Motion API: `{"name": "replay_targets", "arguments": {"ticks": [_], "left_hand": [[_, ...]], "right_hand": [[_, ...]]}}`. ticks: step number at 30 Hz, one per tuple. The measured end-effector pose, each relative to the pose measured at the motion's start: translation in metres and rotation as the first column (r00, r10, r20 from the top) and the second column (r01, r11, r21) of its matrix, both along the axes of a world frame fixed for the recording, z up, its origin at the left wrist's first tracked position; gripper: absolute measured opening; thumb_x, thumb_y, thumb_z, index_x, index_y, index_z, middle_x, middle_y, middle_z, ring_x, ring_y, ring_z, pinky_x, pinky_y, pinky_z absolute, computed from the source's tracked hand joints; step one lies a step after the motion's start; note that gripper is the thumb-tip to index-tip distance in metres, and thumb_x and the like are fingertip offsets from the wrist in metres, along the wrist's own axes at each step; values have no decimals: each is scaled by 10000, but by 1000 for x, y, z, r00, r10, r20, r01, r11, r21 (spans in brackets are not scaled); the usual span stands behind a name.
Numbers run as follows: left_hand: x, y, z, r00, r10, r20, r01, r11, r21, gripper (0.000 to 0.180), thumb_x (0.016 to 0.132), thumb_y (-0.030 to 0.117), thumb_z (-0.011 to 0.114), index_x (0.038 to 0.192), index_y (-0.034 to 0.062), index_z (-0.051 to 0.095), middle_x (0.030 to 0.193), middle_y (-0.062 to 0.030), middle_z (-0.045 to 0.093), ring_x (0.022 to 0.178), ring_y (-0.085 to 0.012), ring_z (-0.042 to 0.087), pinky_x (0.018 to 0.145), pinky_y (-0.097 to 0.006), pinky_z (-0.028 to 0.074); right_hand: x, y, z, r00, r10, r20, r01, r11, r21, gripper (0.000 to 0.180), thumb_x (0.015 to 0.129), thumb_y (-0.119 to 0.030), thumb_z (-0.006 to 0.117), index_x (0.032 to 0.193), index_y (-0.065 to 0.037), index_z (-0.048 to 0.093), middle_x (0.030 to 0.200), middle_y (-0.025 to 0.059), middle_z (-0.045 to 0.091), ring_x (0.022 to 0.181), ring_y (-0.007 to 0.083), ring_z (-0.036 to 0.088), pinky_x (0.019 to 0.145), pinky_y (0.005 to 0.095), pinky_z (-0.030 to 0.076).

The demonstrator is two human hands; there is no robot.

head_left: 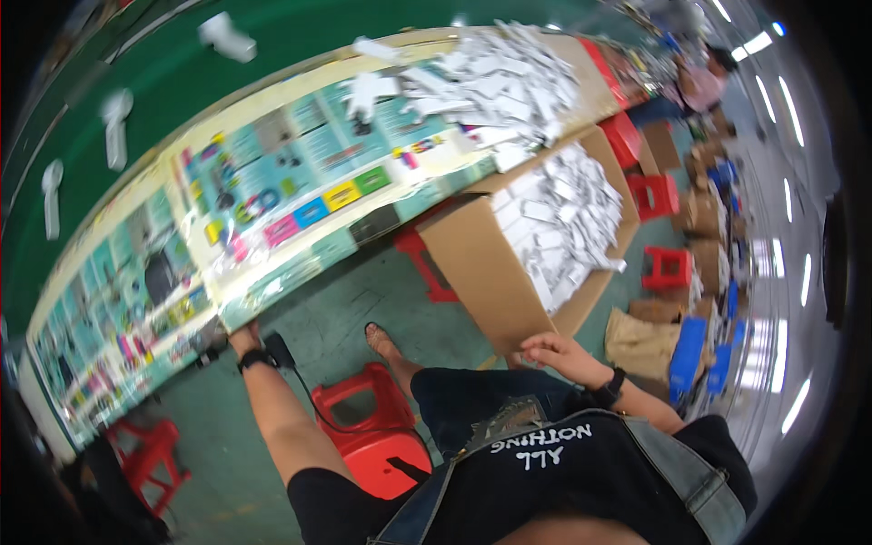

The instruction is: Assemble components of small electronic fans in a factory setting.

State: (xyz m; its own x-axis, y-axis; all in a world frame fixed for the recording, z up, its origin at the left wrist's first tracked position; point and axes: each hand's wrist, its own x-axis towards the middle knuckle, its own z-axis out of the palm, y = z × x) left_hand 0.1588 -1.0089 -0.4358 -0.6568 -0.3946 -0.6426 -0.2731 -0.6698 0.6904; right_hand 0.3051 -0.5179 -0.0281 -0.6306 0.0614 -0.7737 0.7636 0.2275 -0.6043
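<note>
Many white oblong pieces lie in an open brown cardboard carton, its walls containing them; right hand, loosely spread, is beside it; left hand is at the long print-covered surface, grip hidden, cannot tell.

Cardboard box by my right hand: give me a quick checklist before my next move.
1. Cardboard box open: ok, white pieces show inside.
2. Right hand empty: ok, nothing visible in it.
3. Right hand clear of the box: cannot tell, they are too close in this view.
4. Left hand empty: cannot tell, partly hidden at the worktable edge.
5. Worktable clear of white pieces: not ok, a heap covers its far right part.
</note>
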Motion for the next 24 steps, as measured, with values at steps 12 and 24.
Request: {"name": "replay_targets", "arguments": {"ticks": [12,24], "left_hand": [[90,269,266,727,-648,-226,686,676,268,217,881,93,505,1073,-2,542,1007,-149,610,888,-220,618,748,-297,500],[68,470,348,632,-766,-116,756,642,-128,358,896,54,439,1249,-1,410,1200,-125,505,1097,-201,496,882,-322,448]], "right_hand": [[-7,107,-17,947,-178,-268,227,960,162,199,878,-137,542,1037,-22,577,900,29,599,832,135,553,740,263,451],[-123,135,-141,-234,921,-312,-468,174,866,294,785,-385,537,938,-169,663,1145,19,538,1217,260,359,1006,523,235]]}}
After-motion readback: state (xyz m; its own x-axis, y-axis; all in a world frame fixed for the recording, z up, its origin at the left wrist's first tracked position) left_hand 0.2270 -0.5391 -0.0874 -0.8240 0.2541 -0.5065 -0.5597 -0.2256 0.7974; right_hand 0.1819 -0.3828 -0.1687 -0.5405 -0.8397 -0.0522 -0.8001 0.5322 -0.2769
